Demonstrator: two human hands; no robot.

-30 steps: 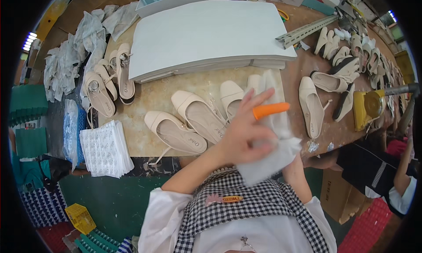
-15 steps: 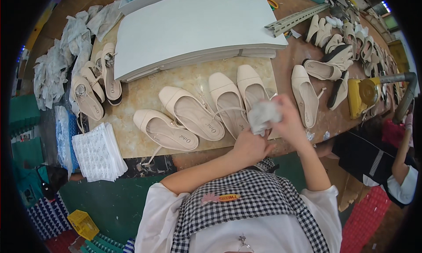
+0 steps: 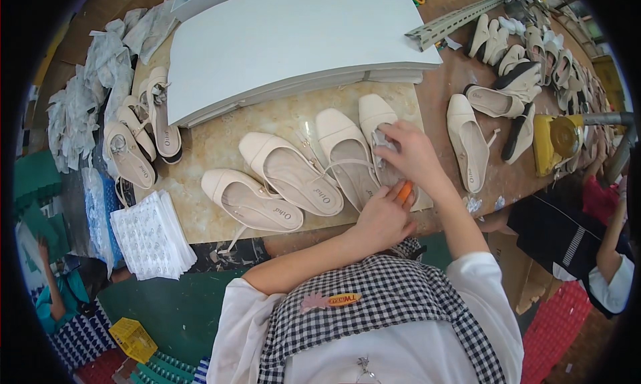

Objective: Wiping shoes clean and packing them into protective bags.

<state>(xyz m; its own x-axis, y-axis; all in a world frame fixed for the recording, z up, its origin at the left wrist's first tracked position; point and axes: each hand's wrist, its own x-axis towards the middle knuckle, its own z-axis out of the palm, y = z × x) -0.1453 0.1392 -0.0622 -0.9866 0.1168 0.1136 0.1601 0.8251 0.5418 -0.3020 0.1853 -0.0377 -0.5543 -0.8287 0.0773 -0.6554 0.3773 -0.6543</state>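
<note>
Four beige shoes [image 3: 299, 175] on marbled board [image 3: 207, 150]; brown table [image 3: 435, 120]; green floor [image 3: 177, 310].

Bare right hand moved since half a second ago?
Yes: the bare right hand moved forward, away from the person, closer to the thick stack of white rectangular sheets.

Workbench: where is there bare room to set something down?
Best bare patch: the marbled board, between the shoes at left, the paper stack and the row of four shoes. A narrower workbench strip lies free between the board and the lone shoe. Crowded: around the left hand and right hand, and the shoe pile at right.
</note>
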